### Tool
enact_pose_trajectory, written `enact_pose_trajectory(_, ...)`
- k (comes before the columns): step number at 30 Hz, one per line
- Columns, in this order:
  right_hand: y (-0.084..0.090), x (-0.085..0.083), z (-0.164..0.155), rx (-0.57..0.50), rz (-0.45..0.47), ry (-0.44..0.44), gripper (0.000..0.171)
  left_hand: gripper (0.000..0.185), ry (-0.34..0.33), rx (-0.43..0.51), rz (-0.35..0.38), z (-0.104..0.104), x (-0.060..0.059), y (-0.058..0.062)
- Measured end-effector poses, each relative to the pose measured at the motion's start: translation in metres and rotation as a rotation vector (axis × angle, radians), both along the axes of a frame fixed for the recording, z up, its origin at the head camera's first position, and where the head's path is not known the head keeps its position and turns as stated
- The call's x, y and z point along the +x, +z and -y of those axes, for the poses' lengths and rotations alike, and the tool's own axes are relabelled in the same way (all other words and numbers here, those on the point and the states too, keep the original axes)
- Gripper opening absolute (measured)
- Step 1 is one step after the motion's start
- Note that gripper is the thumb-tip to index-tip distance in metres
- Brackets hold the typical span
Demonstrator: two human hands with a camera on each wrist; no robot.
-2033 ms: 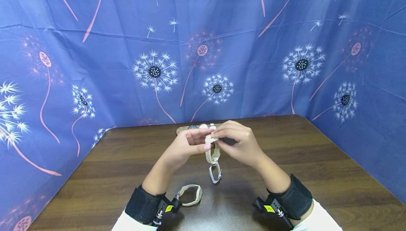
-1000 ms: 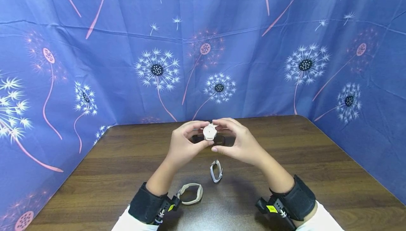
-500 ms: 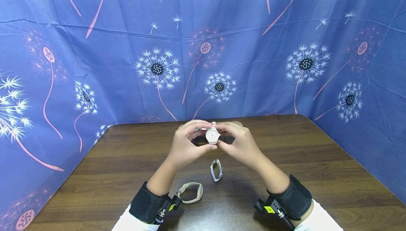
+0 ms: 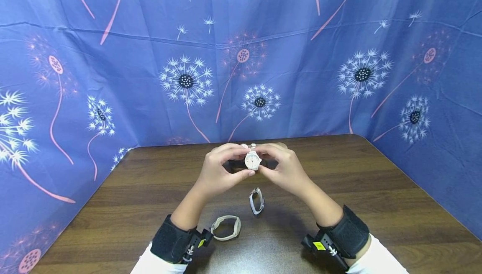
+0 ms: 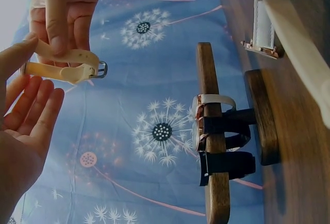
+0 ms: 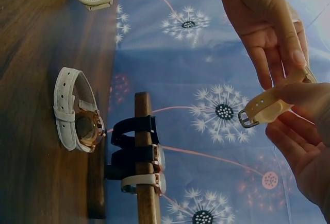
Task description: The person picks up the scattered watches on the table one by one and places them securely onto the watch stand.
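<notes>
the head camera looks forward and down over both forearms at the brown table (image 4: 376, 190), far enough back to take in the blue flowered curtain (image 4: 113, 77) behind it. each wrist camera sits low by the tabletop, turned on its side and close in, looking across the wood toward the curtain. both wrist views share the wooden watch stand (image 5: 214, 147) (image 6: 144, 167) and the beige watch (image 5: 62, 64) (image 6: 265, 105) held in front of it.

You have a dark wooden table (image 4: 376, 207) before you. On it lie a beige-strapped watch (image 4: 226, 228) near your left wrist, a white-strapped watch (image 4: 257, 201) standing on edge at the centre, and a wooden watch stand (image 6: 142, 183) at the far edge.
</notes>
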State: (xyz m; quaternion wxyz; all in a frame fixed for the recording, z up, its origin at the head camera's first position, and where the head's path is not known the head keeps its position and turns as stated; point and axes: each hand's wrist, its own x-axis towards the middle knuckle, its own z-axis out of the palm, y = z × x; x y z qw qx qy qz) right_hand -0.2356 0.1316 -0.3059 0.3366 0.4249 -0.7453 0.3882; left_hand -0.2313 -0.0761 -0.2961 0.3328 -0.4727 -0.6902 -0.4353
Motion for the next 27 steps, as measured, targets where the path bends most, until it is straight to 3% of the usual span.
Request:
enact_pose_trajectory(8, 0.0013, -0.0004, 0.0006, -0.006, 0.013, 0.162, 0.054, 0.042, -0.022, 0.024, 0.014, 0.0047, -0.0067, -0.0037)
enact_pose_trajectory(14, 0.004, 0.0015, -0.001, -0.005, -0.028, 0.191, 0.057, 0.044, -0.045, 0.013, 0.021, 0.0059, -0.0078, -0.004)
enact_pose_trajectory(21, 0.0042, 0.0027, -0.0026, -0.042, 0.075, 0.298, 0.054, 0.043, -0.127, 0.009, 0.052, 0.0052, -0.0082, -0.0052)
enact_pose_trajectory(27, 0.0032, 0.0027, -0.0033, -0.054, 0.108, 0.319, 0.052, 0.041, -0.134, -0.001, 0.088, 0.0054, -0.0063, -0.0044)
